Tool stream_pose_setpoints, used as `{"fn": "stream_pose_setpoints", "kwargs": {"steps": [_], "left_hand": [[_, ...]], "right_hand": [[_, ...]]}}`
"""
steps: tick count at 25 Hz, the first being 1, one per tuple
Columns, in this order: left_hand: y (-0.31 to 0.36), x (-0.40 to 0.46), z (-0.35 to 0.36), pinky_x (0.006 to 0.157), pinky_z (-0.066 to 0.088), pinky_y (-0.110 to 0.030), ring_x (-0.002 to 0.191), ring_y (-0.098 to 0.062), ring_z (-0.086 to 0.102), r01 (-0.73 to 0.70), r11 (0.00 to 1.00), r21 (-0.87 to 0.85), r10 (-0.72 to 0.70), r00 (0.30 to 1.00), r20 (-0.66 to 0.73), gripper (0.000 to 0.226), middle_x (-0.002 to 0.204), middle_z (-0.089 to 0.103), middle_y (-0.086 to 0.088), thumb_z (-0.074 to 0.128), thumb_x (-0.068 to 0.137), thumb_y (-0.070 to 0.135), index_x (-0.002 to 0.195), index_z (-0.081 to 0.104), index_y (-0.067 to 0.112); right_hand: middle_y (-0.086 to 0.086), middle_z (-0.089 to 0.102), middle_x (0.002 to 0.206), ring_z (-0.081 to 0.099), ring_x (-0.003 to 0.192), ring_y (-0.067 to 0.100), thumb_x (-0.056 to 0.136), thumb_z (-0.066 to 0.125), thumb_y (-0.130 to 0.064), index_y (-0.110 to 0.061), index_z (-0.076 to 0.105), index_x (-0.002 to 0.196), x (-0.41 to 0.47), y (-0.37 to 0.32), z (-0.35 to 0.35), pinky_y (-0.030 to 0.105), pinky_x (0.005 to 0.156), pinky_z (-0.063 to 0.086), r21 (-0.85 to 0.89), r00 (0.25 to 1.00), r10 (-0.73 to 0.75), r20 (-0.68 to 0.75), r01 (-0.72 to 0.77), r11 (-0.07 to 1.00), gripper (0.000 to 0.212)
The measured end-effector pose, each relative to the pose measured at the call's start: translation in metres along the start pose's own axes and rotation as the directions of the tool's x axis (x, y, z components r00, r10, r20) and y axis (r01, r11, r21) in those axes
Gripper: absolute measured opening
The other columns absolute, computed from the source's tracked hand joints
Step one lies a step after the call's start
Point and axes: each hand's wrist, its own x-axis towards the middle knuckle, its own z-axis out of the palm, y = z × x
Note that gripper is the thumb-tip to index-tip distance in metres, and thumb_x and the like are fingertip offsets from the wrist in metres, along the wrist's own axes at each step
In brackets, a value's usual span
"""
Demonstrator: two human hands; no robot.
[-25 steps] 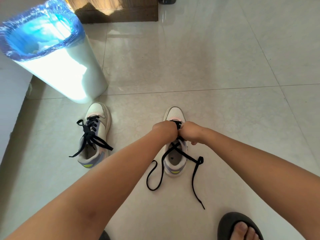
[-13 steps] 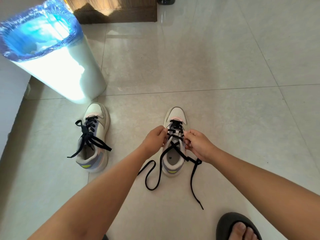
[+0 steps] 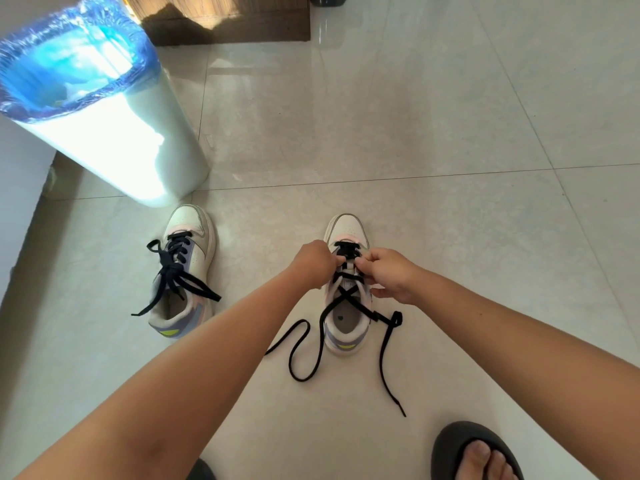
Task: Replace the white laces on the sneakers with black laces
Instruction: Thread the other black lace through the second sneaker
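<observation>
Two sneakers on pale floor tiles, toes pointing away: left sneaker [image 3: 187, 271] just beside one white bin [image 3: 114, 140] with a blue liner [image 3: 69, 60], right sneaker [image 3: 347, 289] straight ahead between both forearms. Two black laces counted, one per shoe; no white lace visible anywhere in view. Left-shoe lace [image 3: 175, 271] threaded up through the eyelets, ends loose, one trailing off the shoe's left side onto the tile, the other lying across the collar to the right. Right-shoe lace [image 3: 348, 252] crossing the upper rows near the toe, then one big X over the open collar. Two free ends spilling onto the floor: one looping in an S to the left of the heel, the other folding at the shoe's right edge and running down toward a dark slipper [image 3: 460, 445] with a bare foot in it. Two hands at work over the tongue. Left hand [image 3: 313, 261] curled tight, fingertips at the lace rows on the shoe's left edge; pinch itself hidden behind the knuckles, so grip hard to confirm. Right hand [image 3: 391, 273] curled too, thumb and forefinger pinched at the lace rows on the right side of the tongue. Both hands touching the shoe, nearly meeting mid-tongue. Wooden door edge [image 3: 225, 19] at top of view.
</observation>
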Motion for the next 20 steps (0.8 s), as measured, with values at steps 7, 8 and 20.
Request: {"fn": "stream_pose_setpoints", "kwargs": {"steps": [7,8,20], "left_hand": [[-0.026,-0.008,0.029,0.076,0.046,-0.035,0.073,-0.019,0.048,0.043,0.71,-0.703,-0.146,0.985,-0.088,0.025,0.073,0.052,-0.005,0.048,0.097,0.019,0.074,0.049,0.012],[-0.027,-0.007,0.028,0.075,0.046,-0.034,0.071,-0.018,0.048,0.031,0.733,-0.679,-0.132,0.987,-0.097,0.026,0.072,0.053,-0.005,0.048,0.097,0.022,0.073,0.05,0.012],[-0.019,-0.005,0.013,0.06,0.042,-0.022,0.062,-0.013,0.043,0.182,0.658,-0.731,-0.108,0.983,0.148,0.024,0.07,0.049,-0.005,0.047,0.098,0.016,0.075,0.051,0.009]], "right_hand": [[0.004,0.051,0.074,0.045,0.063,0.011,0.099,0.041,-0.01,-0.013,0.048,0.079,0.004,0.021,0.008,0.02,0.06,0.042,0.603,0.999,-0.041,-0.032,0.051,0.796,0.022],[0.004,0.049,0.073,0.043,0.062,0.01,0.099,0.043,-0.013,-0.013,0.05,0.079,0.006,0.019,0.006,0.02,0.06,0.04,0.495,0.999,-0.039,-0.026,0.047,0.868,0.021],[0.001,0.058,0.079,0.053,0.072,0.011,0.098,0.045,-0.012,-0.016,0.049,0.079,0.0,0.017,-0.005,0.025,0.063,0.043,0.599,0.995,0.017,0.097,-0.072,0.798,0.019]]}}
